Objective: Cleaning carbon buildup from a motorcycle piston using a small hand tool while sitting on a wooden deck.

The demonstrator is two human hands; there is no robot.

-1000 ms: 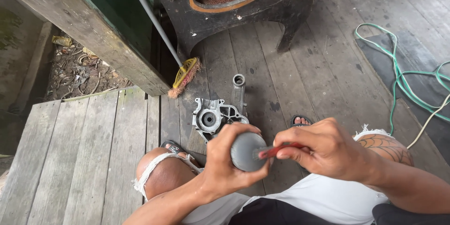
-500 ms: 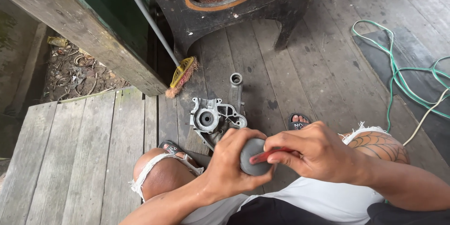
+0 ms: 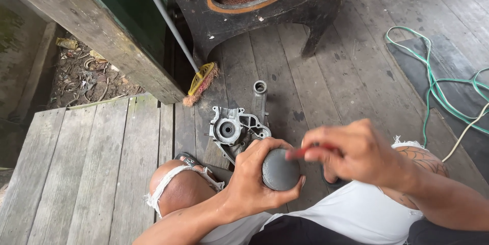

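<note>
Seen from above, a seated person works over a weathered wooden deck floor (image 3: 102, 173). At far left, beyond the deck's edge, lies bare ground littered with dry leaves. A small broom (image 3: 201, 83) with yellow and reddish bristles leans on its long grey handle against a green-painted wall. Just right of it, on the planks, lies a grey cast-metal engine casing (image 3: 235, 129) with a round bore – it sits just beyond the person's bare knee. The left hand (image 3: 254, 178) is curled around a grey round metal part (image 3: 279, 169), gripping it from the left and below, held above the lap near the casing. The right hand (image 3: 356, 153), slightly blurred, has its fingers pinched on a thin red-handled tool (image 3: 305, 151) whose tip touches the top of the round part. At top centre stands a dark wooden stool-like frame (image 3: 265, 10) – its round opening holds a beaded seat mat. At right, a green hose (image 3: 433, 87) curls over the floor.
</note>
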